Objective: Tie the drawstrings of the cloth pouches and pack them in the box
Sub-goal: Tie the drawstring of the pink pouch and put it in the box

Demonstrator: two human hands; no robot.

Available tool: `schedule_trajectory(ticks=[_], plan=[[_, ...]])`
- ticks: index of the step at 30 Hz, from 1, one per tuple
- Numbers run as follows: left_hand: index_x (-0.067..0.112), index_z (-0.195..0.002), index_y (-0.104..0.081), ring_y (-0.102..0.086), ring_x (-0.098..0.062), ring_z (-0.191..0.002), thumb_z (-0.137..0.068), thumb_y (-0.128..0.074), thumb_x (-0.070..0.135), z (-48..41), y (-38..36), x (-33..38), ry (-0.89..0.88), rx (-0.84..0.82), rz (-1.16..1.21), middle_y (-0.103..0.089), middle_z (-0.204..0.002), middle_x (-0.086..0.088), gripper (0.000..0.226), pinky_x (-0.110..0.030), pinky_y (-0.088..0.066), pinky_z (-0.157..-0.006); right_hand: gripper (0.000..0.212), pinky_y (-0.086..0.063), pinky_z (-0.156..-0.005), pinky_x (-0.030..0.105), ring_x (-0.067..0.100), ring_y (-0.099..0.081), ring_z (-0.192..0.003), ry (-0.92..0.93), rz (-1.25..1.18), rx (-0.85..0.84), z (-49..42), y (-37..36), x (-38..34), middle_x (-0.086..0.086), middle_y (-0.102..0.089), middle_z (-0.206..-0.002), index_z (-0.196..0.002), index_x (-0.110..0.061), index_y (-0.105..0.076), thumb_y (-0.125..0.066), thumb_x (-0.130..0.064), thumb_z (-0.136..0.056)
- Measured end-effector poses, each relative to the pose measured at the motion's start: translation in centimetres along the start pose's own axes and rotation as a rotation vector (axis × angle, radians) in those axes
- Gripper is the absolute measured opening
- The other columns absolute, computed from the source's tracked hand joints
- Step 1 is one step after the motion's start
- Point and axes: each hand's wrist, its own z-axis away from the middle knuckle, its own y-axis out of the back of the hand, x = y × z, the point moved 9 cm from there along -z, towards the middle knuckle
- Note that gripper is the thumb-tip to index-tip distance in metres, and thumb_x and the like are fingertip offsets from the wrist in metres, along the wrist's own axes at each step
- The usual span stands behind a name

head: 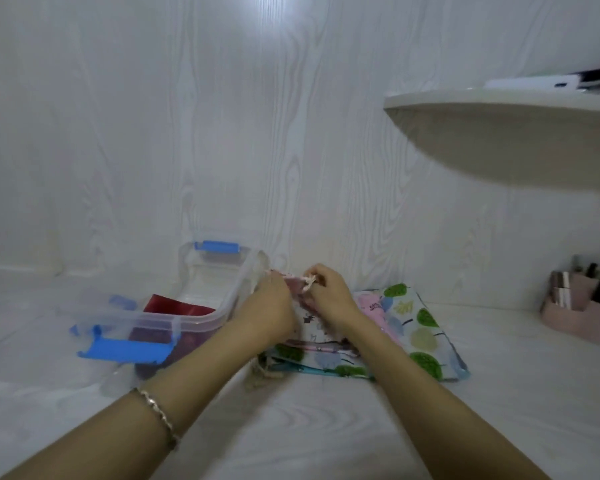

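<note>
Nearest the camera, two bare forearms reach forward over the white wood-grain surface (291, 427); a thin bracelet (156, 410) circles the left wrist. Between the arms, a loose tan cord end (257, 374) lies on the surface at the near edge of a stack of printed cloth pouches (426, 344), patterned with green trees and pink patches. Both hands meet just above the far left part of that stack. The left hand (274, 306) is closed on one end of a pale drawstring (300, 279), and the right hand (329, 294) pinches the other end with its fingertips, the cord stretched between them over the gathered mouth of a pink-and-white pouch (307, 313). Just left of the hands stands the clear plastic box (222, 271) with blue latches, open, with a dark red pouch (177, 308) inside. Its lid is hard to make out. Farther right, near the wall, sits a pink organizer (582, 313) holding small items. Above it, a rounded shelf (516, 140) juts from the wall.
</note>
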Motion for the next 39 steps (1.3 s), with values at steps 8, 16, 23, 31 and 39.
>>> schedule_trajectory(ticks=[8, 16, 23, 31, 39], plan=[[0.021, -0.117, -0.059, -0.058, -0.022, -0.100, -0.097, -0.050, 0.029, 1.1, 2.7, 3.4, -0.282, 0.356, 0.041, -0.056, -0.125, -0.010, 0.023, -0.039, -0.050, -0.083, 0.020, -0.030, -0.055, 0.028, 0.014, -0.040, -0.059, -0.028, -0.445, -0.004, 3.6, 7.8, -2.6, 0.005, -0.045, -0.064, -0.070, -0.008, -0.052, -0.042, 0.002, -0.084], [0.024, -0.085, -0.070, -0.059, -0.003, -0.072, -0.091, -0.059, 0.034, 2.5, 1.0, 3.1, -0.423, 0.399, 0.339, -0.066, -0.075, 0.011, 0.016, -0.022, -0.048, -0.066, 0.042, -0.048, -0.094, 0.045, 0.032, -0.068, -0.099, -0.336, -0.901, 0.067, 6.2, 6.8, 4.5, 0.024, -0.072, -0.102, -0.096, 0.001, -0.070, -0.043, -0.032, -0.101], [0.023, -0.083, -0.069, -0.058, -0.002, -0.075, -0.093, -0.057, 0.028, 3.2, 1.1, 1.8, -0.474, 0.498, 0.419, -0.064, -0.078, 0.009, 0.017, -0.019, -0.045, -0.068, 0.044, -0.046, -0.095, 0.040, 0.028, -0.063, -0.106, -0.324, -1.122, 0.168, 5.6, 8.8, 6.4, 0.016, -0.071, -0.108, -0.101, -0.002, -0.071, -0.037, -0.029, -0.103], [0.011, -0.066, -0.055, -0.070, -0.017, -0.090, -0.103, -0.036, 0.020, 1.8, -2.3, 1.3, -0.076, -0.084, 1.776, -0.073, -0.084, -0.009, 0.043, -0.031, -0.046, -0.092, 0.035, -0.051, -0.093, 0.039, 0.017, -0.064, -0.066, -0.283, -1.487, 0.231, 5.7, 9.9, 6.6, 0.003, -0.055, -0.069, -0.070, -0.013, -0.046, -0.042, -0.025, -0.103], [0.011, -0.071, -0.060, -0.058, -0.010, -0.061, -0.098, -0.047, 0.025, 4.4, -1.9, 3.7, -0.305, -0.096, 1.257, -0.059, -0.066, -0.004, 0.033, -0.026, -0.052, -0.070, 0.028, -0.021, -0.042, 0.021, 0.007, -0.028, -0.042, -0.107, -0.036, 0.002, 7.0, 8.1, 3.0, -0.004, -0.035, -0.053, -0.082, -0.010, -0.069, -0.048, -0.017, -0.099]])
